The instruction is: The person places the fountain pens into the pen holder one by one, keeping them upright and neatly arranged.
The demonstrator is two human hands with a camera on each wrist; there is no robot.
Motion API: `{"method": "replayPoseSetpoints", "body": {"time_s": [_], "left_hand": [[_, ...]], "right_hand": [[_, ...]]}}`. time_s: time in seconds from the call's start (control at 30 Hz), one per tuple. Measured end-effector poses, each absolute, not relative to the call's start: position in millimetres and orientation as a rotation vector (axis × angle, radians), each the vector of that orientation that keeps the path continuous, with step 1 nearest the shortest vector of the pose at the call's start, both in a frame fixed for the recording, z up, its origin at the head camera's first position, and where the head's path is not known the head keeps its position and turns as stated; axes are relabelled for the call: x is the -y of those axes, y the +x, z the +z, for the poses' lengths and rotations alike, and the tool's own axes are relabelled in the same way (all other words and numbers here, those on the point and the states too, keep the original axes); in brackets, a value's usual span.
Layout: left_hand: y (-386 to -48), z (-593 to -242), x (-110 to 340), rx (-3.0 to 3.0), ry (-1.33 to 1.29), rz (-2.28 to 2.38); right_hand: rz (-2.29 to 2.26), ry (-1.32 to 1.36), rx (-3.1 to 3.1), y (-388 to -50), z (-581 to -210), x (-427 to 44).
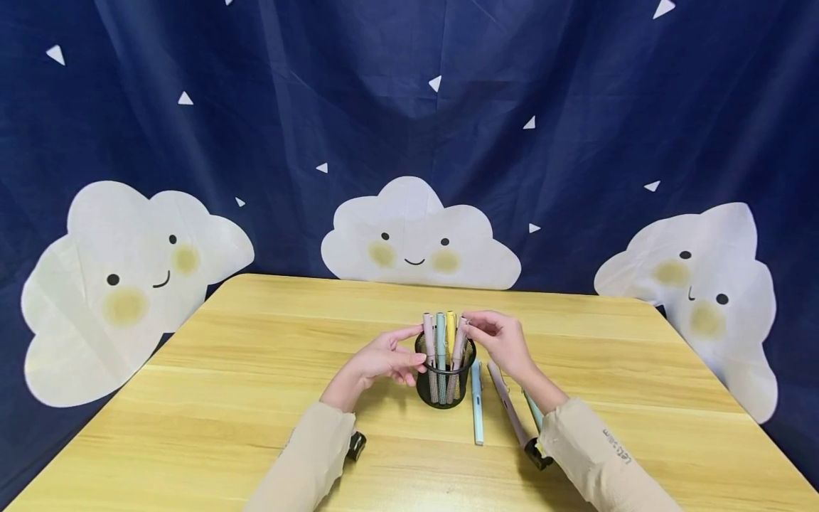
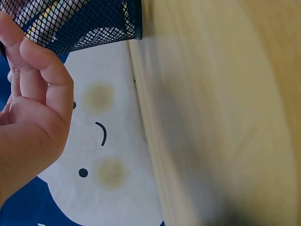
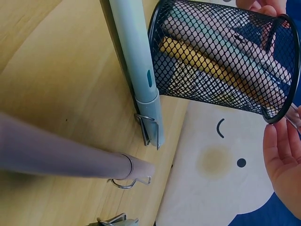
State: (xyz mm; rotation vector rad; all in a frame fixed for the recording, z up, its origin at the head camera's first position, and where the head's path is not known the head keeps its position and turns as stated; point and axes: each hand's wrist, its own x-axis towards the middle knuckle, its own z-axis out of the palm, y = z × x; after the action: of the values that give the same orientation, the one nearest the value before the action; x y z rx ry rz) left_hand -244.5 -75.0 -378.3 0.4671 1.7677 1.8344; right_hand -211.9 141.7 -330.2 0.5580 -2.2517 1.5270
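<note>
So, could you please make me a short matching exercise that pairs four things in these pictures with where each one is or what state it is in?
Column 1
1. Slim yellow pen
2. Slim light blue pen
3. Black cylindrical wire-mesh cup
4. Right hand

Column 2
A. Lying on the light wood-grain table
B. Pinching a slim pale mauve pen
C. Standing among other pens inside a container
D. Containing several pens

Right pairs: 1-C, 2-A, 3-D, 4-B
</note>
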Motion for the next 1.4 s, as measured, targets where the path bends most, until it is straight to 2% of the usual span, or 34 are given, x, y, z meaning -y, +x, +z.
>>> {"method": "replayPoseSetpoints", "body": {"time_s": [0.23, 0.53, 1.4], "left_hand": [[-243.7, -378.0, 74.7, -1.775, 0.460, 1.830], [-243.9, -378.9, 75.4, -1.765, 0.461, 1.828], [-243.7, -377.3, 75.8, -1.769, 0.476, 1.834]], "right_hand": [[1.524, 0.568, 2.237, -213.9, -335.6, -144.5], [1.666, 0.516, 2.215, -232.7, -360.3, -160.6], [1.700, 0.452, 2.298, -229.2, -372.3, -203.3]]}}
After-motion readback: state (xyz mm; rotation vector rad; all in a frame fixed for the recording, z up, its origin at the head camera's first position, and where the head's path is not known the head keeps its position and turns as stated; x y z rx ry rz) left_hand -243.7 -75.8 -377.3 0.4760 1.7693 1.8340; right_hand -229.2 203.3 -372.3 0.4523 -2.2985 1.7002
